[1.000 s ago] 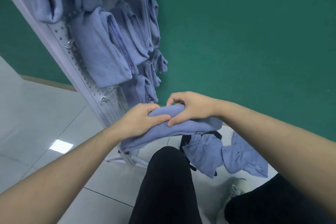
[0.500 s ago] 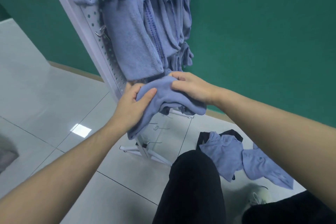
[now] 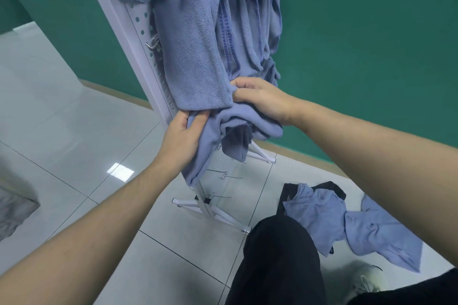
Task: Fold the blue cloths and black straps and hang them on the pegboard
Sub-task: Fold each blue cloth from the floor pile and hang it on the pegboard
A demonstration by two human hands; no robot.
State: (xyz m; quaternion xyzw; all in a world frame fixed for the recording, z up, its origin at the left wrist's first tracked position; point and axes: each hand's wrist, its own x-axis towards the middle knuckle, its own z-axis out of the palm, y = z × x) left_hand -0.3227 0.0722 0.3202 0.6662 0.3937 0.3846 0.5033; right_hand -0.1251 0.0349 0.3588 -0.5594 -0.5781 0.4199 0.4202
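Note:
I hold a folded blue cloth against the white pegboard, just under the blue cloths hanging there. My left hand grips its left part, fingers curled into the fabric. My right hand grips its top right part, and its fingertips are hidden behind the hanging cloth's lower edge. The held cloth's ends droop down below both hands. On the floor at the right lie loose blue cloths with a black strap partly under them.
Bare metal hooks stick out of the pegboard's lower part, and another hook shows at its left edge. The stand's white feet rest on grey floor tiles. My black-trousered legs and a shoe are below. A green wall is behind.
Both hands have carried the folded cloth up from my knee and pressed it to the pegboard under the hanging cloths. The view has tilted toward the board.

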